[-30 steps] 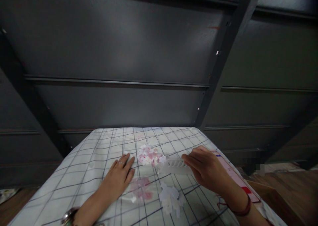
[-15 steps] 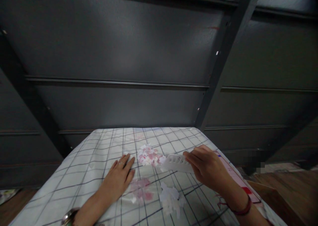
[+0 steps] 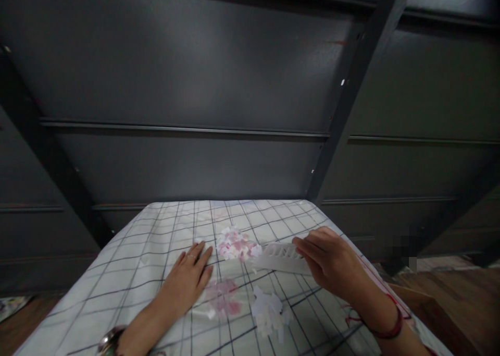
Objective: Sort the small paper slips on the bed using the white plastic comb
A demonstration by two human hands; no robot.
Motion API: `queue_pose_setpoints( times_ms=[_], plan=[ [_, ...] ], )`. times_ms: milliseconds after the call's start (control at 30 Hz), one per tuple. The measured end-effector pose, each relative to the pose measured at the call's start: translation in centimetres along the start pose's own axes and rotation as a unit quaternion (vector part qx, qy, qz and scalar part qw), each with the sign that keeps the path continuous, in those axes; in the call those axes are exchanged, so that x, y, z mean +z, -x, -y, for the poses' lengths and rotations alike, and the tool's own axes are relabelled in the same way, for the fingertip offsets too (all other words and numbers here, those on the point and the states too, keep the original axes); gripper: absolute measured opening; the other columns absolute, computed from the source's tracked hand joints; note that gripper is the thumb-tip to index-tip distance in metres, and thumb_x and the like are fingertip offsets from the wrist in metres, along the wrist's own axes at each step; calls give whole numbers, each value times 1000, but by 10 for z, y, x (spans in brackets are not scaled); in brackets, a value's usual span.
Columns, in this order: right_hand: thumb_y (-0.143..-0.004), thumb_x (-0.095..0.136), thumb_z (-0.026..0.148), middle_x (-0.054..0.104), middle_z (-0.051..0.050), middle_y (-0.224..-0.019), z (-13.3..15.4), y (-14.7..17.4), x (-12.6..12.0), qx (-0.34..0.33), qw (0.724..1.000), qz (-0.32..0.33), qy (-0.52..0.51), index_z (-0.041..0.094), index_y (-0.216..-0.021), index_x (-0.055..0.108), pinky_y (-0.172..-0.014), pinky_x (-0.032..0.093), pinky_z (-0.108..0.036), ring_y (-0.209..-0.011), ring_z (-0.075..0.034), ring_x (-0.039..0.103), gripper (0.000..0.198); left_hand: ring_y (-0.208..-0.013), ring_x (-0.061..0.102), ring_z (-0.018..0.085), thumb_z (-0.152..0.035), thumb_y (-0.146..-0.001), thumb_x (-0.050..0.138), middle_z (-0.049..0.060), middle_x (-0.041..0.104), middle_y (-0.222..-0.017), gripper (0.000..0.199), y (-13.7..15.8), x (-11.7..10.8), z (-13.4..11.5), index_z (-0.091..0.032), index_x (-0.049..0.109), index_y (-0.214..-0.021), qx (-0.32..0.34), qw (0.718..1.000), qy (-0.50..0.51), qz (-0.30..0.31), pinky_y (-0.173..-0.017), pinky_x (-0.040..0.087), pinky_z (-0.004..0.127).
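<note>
My right hand (image 3: 332,259) pinches the end of a white plastic strip (image 3: 283,259) with slanted slots along its upper side. The strip's far end reaches the right edge of a heap of small pink and white paper-like scraps (image 3: 235,245). Flat on the checked cloth lies my left hand (image 3: 187,275), fingers spread, to the left of the heap and holding nothing. Just right of it is a clear plastic bag (image 3: 222,298) with pink pieces showing through. Closer to me, a second cluster of white scraps (image 3: 269,311) sits between my hands.
A white cloth with dark grid lines (image 3: 156,231) covers the table. Dark metal panels (image 3: 195,74) rise behind its far edge. Red string (image 3: 353,317) lies by my right wrist, and a brown wooden box (image 3: 429,309) stands beyond the table's right side.
My right hand has moved slightly right with the plastic strip, drawing it a little away from the scrap heap. My left hand stays put.
</note>
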State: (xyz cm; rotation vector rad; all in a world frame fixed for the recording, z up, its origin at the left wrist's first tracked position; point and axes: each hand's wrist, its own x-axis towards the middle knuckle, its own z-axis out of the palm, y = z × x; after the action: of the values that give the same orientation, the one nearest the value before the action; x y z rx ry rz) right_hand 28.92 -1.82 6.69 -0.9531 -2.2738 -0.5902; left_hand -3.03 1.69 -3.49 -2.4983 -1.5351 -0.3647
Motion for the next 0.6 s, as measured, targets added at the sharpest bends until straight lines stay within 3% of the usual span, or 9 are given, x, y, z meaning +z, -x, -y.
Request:
queue_pose_setpoints(
  times_ms=[300,600],
  plan=[
    [-86,38,11,47,-2,-58,3,0,-5,9,998,50,-38,16,-70,58,-57,28,-28,-58,-15,37,26,-120,46,28,-33,-92,33,15,49,-132,42,0,3,2,-16,50,-126,8,1000,-20,-16,-94,41,46],
    [-85,39,9,47,-2,-57,2,0,-8,2,998,53,-46,15,-72,58,-58,28,-29,-58,-15,38,24,-121,45,29,-33,-91,34,15,48,-133,43,0,3,1,-15,50,-127,-2,1000,6,-11,-95,39,48]
  ],
)
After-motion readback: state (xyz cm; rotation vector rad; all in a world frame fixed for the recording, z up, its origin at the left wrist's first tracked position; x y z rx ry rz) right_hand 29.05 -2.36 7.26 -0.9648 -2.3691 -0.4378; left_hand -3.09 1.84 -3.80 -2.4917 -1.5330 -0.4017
